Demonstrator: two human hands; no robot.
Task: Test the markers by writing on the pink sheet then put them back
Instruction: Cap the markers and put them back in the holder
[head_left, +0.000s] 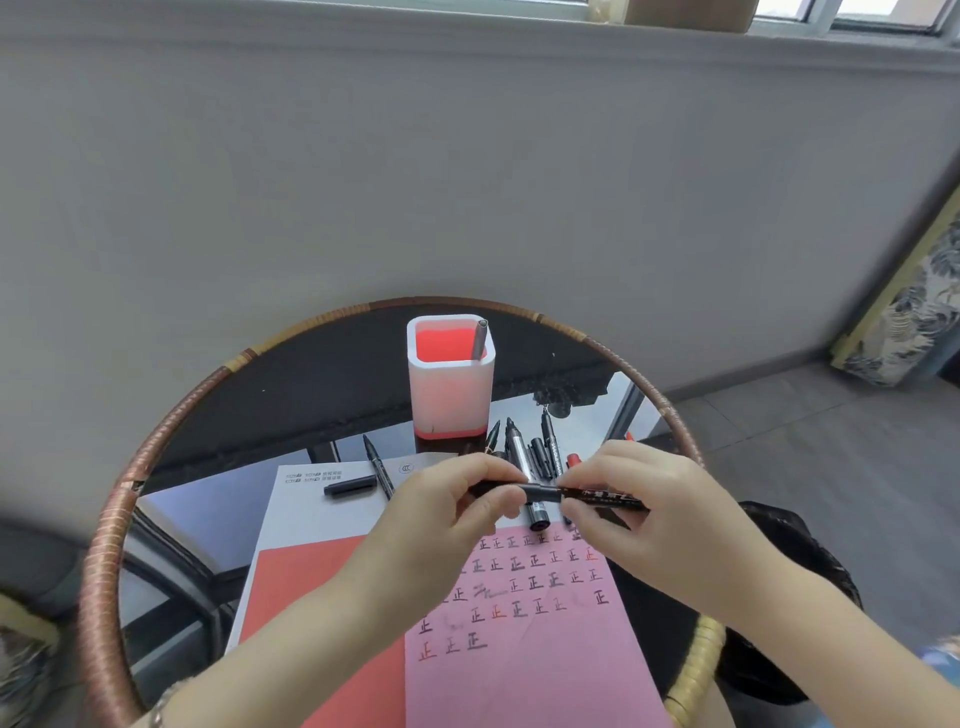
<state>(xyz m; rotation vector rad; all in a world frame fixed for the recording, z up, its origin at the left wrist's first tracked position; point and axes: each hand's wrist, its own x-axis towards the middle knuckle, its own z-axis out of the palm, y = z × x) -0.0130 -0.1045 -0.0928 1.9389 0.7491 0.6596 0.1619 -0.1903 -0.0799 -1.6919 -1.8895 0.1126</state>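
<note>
Pink sheet (519, 675) at lower centre lies beneath a black marker (543, 492) held level, long axis left-right; left hand (447, 519) pinches its left end, right hand (639, 514) its barrel, so the cap probably moves along that axis.

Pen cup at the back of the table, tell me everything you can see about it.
The pen cup is a squarish tub with rounded corners, white and looking like plastic, red inside, with a red band at its base. It stands upright on the dark glossy tabletop. One grey marker leans in its right corner. Loose markers lie just in front of it; whether any touches it is unclear.
</note>
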